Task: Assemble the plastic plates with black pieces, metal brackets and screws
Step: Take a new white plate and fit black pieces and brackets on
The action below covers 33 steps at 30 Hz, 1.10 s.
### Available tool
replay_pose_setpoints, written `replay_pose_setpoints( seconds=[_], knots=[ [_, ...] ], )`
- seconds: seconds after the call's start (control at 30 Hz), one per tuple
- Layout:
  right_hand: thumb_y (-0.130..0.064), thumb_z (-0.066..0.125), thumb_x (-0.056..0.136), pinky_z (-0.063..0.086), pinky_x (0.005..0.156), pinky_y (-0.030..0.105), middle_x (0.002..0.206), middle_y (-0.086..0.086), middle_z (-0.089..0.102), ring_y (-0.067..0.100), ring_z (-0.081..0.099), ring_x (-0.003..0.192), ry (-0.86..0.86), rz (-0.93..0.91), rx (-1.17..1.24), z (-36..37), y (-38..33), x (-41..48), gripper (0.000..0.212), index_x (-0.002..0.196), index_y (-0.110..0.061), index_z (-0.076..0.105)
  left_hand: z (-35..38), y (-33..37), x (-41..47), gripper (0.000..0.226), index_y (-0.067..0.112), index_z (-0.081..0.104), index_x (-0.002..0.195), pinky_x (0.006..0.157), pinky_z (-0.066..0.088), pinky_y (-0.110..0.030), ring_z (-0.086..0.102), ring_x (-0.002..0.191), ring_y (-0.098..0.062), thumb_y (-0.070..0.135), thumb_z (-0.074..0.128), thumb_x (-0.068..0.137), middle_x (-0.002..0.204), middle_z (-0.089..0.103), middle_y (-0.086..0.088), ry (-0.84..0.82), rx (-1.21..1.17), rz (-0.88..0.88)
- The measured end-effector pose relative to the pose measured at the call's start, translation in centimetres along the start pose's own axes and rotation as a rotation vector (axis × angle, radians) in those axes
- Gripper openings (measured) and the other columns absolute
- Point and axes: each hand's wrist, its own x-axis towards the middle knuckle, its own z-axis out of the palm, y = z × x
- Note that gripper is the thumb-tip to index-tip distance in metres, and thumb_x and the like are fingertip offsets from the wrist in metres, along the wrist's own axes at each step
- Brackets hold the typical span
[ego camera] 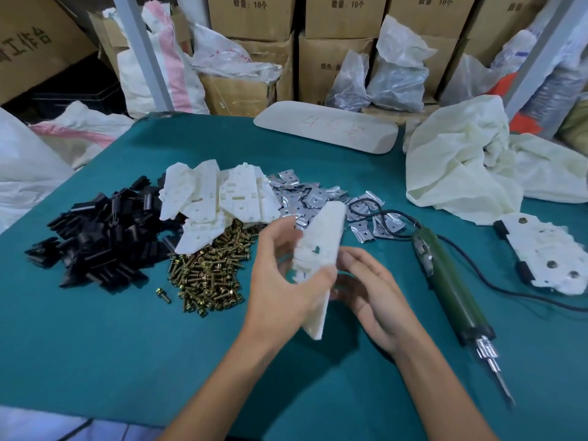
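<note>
Standing upright, plastic plate (321,246) clasped in left hand (280,281) fingers (276,232); right hand (372,294) relaxed beside.

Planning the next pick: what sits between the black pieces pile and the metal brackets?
In the head view, the heap of white plastic plates lies between the black pieces and metal brackets.

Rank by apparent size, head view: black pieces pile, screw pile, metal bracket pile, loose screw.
1. black pieces pile
2-3. metal bracket pile and screw pile: look alike, brackets farther, unranked
4. loose screw
</note>
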Motion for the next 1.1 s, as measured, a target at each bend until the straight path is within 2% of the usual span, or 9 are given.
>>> replay_pose_setpoints(
  seconds=[0.13, 0.23, 0.33, 0.47, 0.53, 0.63, 0.73, 0.93, 1.1],
  knots=[
    [-0.031, 0.072, 0.088, 0.058, 0.082, 0.029, 0.117, 0.011, 0.074, 0.018, 0.069, 0.097, 0.006, -0.016, -0.020, -0.1, -0.2, -0.1, 0.031, 0.116, -0.017, 0.074, -0.9, 0.6, 0.7, 0.046, -0.003, 0.070, 0.112, 0.077, 0.059, -0.042, 0.063, 0.090, -0.038, 0.029, 0.062, 0.079, 0.112, 0.064, -0.025, -0.347, -0.884, -0.761],
    [-0.041, 0.076, 0.080, 0.058, 0.092, 0.034, 0.119, 0.013, 0.074, 0.019, 0.070, 0.106, 0.024, 0.021, -0.005, -0.1, -0.3, -0.1, 0.051, 0.123, -0.015, 0.072, -1.4, -0.2, 0.6, 0.050, -0.008, 0.070, 0.113, 0.075, 0.062, -0.044, 0.065, 0.087, -0.047, 0.031, 0.061, 0.083, 0.113, 0.065, -0.030, -0.428, -0.904, -0.872],
    [-0.021, 0.073, 0.089, 0.059, 0.087, 0.034, 0.104, 0.010, 0.075, 0.019, 0.070, 0.096, 0.058, 0.025, 0.037, -0.3, -0.4, 0.1, 0.028, 0.115, -0.014, 0.075, -1.8, -0.9, 0.7, 0.057, -0.006, 0.069, 0.118, 0.075, 0.062, -0.048, 0.066, 0.089, -0.052, 0.038, 0.068, 0.082, 0.119, 0.064, -0.032, -0.461, -0.909, -0.936],
    [0.005, 0.055, 0.091, 0.048, 0.058, 0.030, 0.088, 0.010, 0.070, 0.022, 0.057, 0.074, 0.164, -0.047, 0.062, -1.0, -0.7, 0.4, 0.020, 0.102, -0.012, 0.057, -2.4, -1.2, 1.8, 0.079, -0.001, 0.056, 0.135, 0.070, 0.062, -0.044, 0.067, 0.094, -0.046, 0.064, 0.047, 0.093, 0.131, 0.058, -0.034, -0.344, -0.916, -0.857],
    [0.006, 0.056, 0.074, 0.045, 0.051, 0.026, 0.086, 0.011, 0.065, 0.021, 0.055, 0.068, 0.096, -0.047, -0.017, -1.1, -0.7, 0.3, 0.033, 0.099, -0.014, 0.048, -2.4, -1.2, 2.3, 0.077, 0.002, 0.060, 0.126, 0.069, 0.055, -0.035, 0.064, 0.086, -0.028, 0.069, 0.047, 0.090, 0.116, 0.069, -0.024, -0.259, -0.616, -0.719],
    [0.001, 0.058, 0.066, 0.045, 0.052, 0.027, 0.085, 0.011, 0.066, 0.022, 0.055, 0.063, -0.071, 0.028, -0.281, -0.5, 0.2, -0.2, 0.044, 0.106, -0.016, 0.046, -1.8, -1.4, 2.7, 0.034, 0.007, 0.062, 0.121, 0.076, 0.052, -0.036, 0.068, 0.083, -0.019, 0.033, 0.061, 0.098, 0.105, 0.076, -0.012, -0.151, -0.111, -0.437],
    [-0.023, 0.074, 0.077, 0.042, 0.051, 0.028, 0.073, 0.008, 0.061, 0.020, 0.050, 0.057, -0.005, -0.046, -0.392, 0.1, 0.6, -0.2, 0.030, 0.093, -0.017, 0.050, -2.2, -1.8, 2.7, 0.018, 0.009, 0.065, 0.111, 0.084, 0.055, -0.042, 0.072, 0.088, -0.024, 0.010, 0.067, 0.093, 0.103, 0.076, -0.014, -0.103, -0.053, -0.404],
    [-0.011, 0.071, 0.096, 0.055, 0.064, 0.025, 0.081, 0.005, 0.073, 0.016, 0.071, 0.072, 0.143, -0.171, -0.341, -0.6, 1.2, 0.5, 0.034, 0.120, -0.027, 0.053, -2.8, -2.6, 0.4, 0.013, 0.010, 0.069, 0.106, 0.075, 0.056, -0.031, 0.073, 0.086, -0.022, 0.014, 0.068, 0.094, 0.096, 0.078, -0.010, -0.310, 0.045, -0.474],
    [-0.021, 0.075, 0.092, 0.047, 0.068, 0.013, 0.081, -0.005, 0.068, 0.006, 0.060, 0.069, 0.206, -0.227, -0.697, -1.5, 2.2, 0.7, 0.033, 0.113, -0.045, 0.066, -5.1, -2.2, -0.1, 0.009, 0.031, 0.069, 0.096, 0.070, 0.047, -0.010, 0.063, 0.084, 0.002, 0.040, 0.068, 0.092, 0.091, 0.069, 0.024, 0.005, 0.500, -0.130]
  ],
)
